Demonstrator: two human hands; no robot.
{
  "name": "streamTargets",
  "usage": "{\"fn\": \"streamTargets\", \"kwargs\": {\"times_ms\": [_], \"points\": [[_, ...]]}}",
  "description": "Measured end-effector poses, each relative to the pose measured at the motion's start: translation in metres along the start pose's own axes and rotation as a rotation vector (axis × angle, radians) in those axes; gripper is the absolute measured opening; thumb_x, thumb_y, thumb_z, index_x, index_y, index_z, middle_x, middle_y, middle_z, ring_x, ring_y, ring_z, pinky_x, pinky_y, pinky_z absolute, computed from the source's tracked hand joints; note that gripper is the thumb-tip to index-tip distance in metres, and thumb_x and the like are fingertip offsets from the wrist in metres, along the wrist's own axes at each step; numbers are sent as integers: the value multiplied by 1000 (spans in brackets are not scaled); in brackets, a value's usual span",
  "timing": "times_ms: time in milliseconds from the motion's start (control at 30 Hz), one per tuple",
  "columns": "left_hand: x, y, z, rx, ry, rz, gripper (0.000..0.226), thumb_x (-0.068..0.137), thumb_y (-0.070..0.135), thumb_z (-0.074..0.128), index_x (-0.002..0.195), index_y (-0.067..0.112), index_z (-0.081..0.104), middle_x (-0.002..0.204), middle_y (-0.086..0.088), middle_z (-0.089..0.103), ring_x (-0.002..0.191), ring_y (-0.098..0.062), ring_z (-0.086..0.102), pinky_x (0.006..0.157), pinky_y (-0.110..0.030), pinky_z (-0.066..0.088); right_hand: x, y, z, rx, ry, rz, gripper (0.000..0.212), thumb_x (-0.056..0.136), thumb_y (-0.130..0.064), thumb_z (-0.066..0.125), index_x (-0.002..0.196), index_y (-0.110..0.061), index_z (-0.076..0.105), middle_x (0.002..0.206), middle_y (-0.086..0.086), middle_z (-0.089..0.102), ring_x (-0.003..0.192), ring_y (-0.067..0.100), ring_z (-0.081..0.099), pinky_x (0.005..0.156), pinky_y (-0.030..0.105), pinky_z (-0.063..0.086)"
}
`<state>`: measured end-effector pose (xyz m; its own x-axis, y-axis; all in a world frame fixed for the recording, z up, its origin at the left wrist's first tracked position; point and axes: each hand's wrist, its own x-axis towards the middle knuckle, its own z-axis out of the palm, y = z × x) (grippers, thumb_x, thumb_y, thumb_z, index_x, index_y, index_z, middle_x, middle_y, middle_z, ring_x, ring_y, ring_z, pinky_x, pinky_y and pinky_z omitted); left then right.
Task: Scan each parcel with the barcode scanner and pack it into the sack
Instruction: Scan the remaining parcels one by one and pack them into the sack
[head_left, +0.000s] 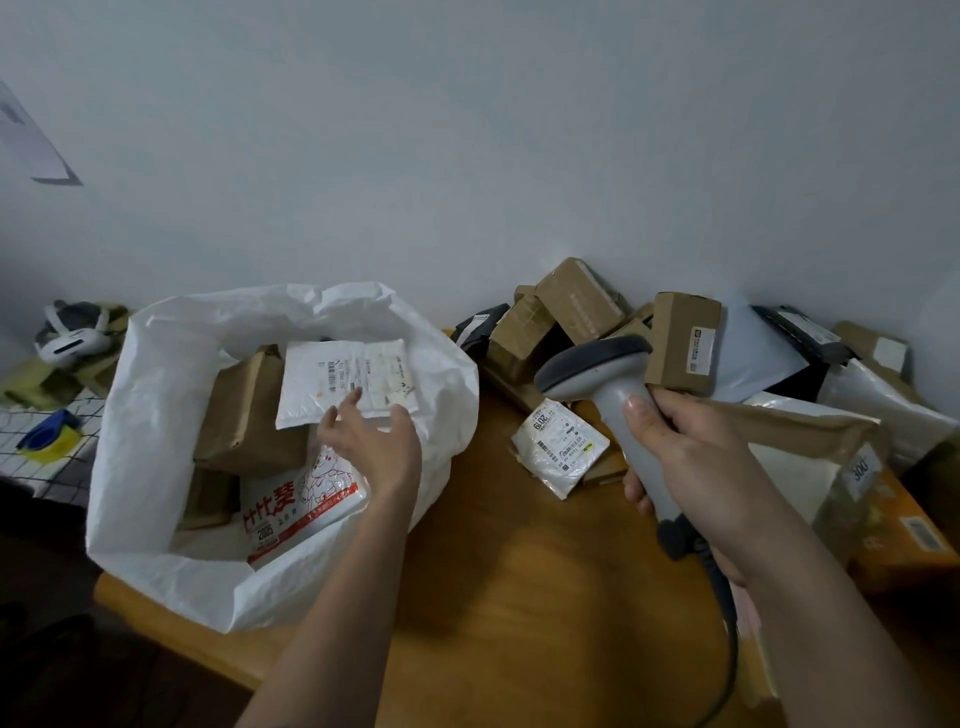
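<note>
Wooden table (519, 571) set against a pale wall (467, 130). White sack (171, 395) stands open on the table's left end. Inside it: white padded mailer (332, 379) lying label-up on top, brown paper parcel (249, 415) beside and beneath it, red-printed white bag (296, 509) lower down toward the near rim. Left hand (374, 441) hovers over the sack mouth, fingers spread and relaxed, holding nothing; fingertips just at the mailer's near edge, contact not certain. Right hand (691, 457) grips the handle of the grey barcode scanner (608, 374), head pointing left, cable trailing down. Small white labelled parcel (561, 447) lies on the table just left of the scanner. Pile of cardboard boxes (571, 312) and poly bags against the wall behind. Far left, off the table: white headset (72, 338).
</note>
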<state>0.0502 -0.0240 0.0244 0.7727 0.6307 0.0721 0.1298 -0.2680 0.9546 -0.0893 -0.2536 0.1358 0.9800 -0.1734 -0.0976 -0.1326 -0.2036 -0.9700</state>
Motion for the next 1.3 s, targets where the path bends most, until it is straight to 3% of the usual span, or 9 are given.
{"fn": "streamTargets", "kwargs": {"times_ms": [100, 200, 300, 433, 567, 667, 800, 1133, 1300], "points": [[4, -4, 9, 285, -182, 130, 47, 98, 29, 52, 142, 17, 46, 159, -6, 24, 146, -27, 19, 117, -51, 24, 8, 6, -2, 5, 18, 29, 20, 102, -36, 44, 97, -27, 61, 55, 0, 60, 51, 12, 59, 53, 29, 49], [29, -9, 15, 419, -374, -24, 63, 100, 47, 41, 151, 12, 32, 158, -13, 29, 146, -34, 22, 117, -54, 23, 16, 11, -6, -8, 40, 73, 23, 102, -37, 43, 95, -24, 61, 58, 6, 60, 54, 17, 59, 55, 32, 48], [46, -5, 26, 492, -302, -154, 69, 101, 49, 37, 152, 4, 26, 157, -22, 25, 145, -40, 20, 117, -53, 20, 28, 16, -12, -3, 71, 115, 24, 102, -36, 43, 96, -22, 61, 58, 8, 60, 52, 16, 58, 54, 31, 47], [25, 9, 62, 550, -104, 255, 54, 93, 30, 56, 138, 4, 42, 148, -23, 29, 135, -41, 26, 108, -53, 25, 48, 27, -21, 25, 139, 180, 25, 101, -38, 44, 97, -23, 62, 56, 2, 59, 46, 8, 57, 49, 25, 45], [-8, -5, 117, 457, -411, 511, 45, 89, 20, 64, 130, 7, 52, 133, -16, 44, 122, -30, 42, 101, -38, 38, 75, 39, -28, 42, 196, 233, 27, 102, -37, 43, 95, -19, 62, 56, 2, 58, 45, 5, 56, 45, 21, 44], [-20, -39, 157, 515, -676, 334, 50, 92, 20, 63, 138, 12, 45, 140, -8, 43, 127, -21, 43, 100, -27, 37, 93, 54, -36, 50, 220, 256, 27, 102, -35, 43, 92, -18, 61, 49, -4, 58, 43, 4, 55, 42, 16, 42], [-20, -87, 195, 606, -880, 191, 58, 90, 16, 65, 141, 9, 37, 140, -11, 45, 126, -26, 48, 103, -37, 45, 113, 75, -44, 57, 245, 308, 28, 101, -39, 43, 89, -22, 62, 55, -4, 60, 47, 4, 57, 45, 18, 42], [11, -136, 251, 626, -846, -204, 87, 73, 12, 84, 139, 3, 29, 130, -17, 56, 117, -34, 59, 83, -31, 48, 152, 112, -49, 105, 282, 422, 26, 100, -38, 45, 92, -21, 64, 54, -7, 58, 48, 6, 57, 43, 13, 42], [9, -139, 238, 633, -836, -191, 48, 86, 21, 74, 125, 2, 54, 121, -14, 65, 107, -29, 63, 72, -29, 47, 153, 110, -47, 108, 290, 417, 25, 101, -37, 46, 92, -21, 63, 54, -5, 57, 45, 5, 56, 40, 15, 42]]}}
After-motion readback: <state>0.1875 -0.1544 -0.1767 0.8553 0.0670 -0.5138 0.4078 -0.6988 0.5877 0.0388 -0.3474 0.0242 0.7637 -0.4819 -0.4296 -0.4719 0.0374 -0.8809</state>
